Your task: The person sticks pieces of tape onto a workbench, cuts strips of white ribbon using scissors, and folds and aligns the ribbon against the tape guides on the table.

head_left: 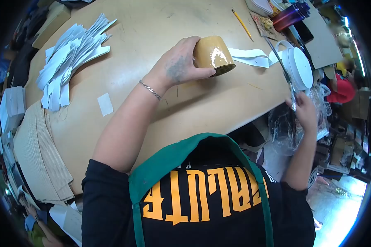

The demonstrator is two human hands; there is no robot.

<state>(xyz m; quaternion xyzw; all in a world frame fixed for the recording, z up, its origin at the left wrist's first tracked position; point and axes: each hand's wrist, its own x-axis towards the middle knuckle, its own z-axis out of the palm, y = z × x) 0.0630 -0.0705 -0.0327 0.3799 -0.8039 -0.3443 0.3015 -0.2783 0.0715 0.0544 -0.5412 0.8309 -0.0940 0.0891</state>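
Left hand gripping a tan tape roll at upper centre, right hand holding a long metal tool at right, white strips piled on the bench upper left.

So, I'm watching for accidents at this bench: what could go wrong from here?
The long metal tool in the right hand runs close by the white roll, so it could nick or snag the band. That roll sits near the table's edge and might be knocked off. The brown tape roll is tilted in the left hand, its glossy side perhaps slippery, so it could slide from the grip.
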